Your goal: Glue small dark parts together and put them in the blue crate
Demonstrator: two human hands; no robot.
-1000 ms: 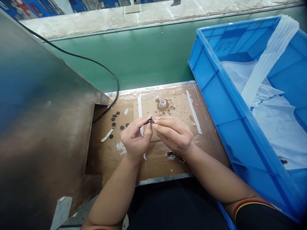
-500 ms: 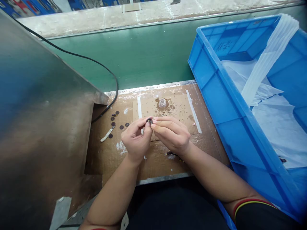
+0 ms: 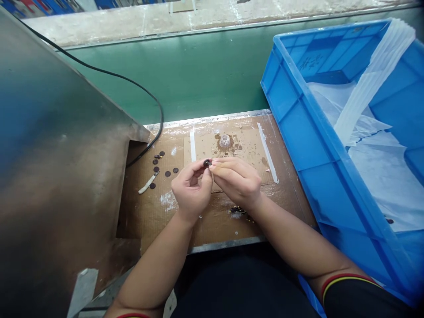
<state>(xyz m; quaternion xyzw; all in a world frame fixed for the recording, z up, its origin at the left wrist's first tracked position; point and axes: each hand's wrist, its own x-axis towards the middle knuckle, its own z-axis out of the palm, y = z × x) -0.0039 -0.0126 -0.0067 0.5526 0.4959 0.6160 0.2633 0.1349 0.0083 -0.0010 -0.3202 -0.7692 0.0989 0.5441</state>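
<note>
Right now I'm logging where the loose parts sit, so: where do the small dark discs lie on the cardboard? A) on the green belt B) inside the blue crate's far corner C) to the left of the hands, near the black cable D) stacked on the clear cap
C: the small dark discs lie scattered on the cardboard, left of the left hand and close to the black cable.
</note>
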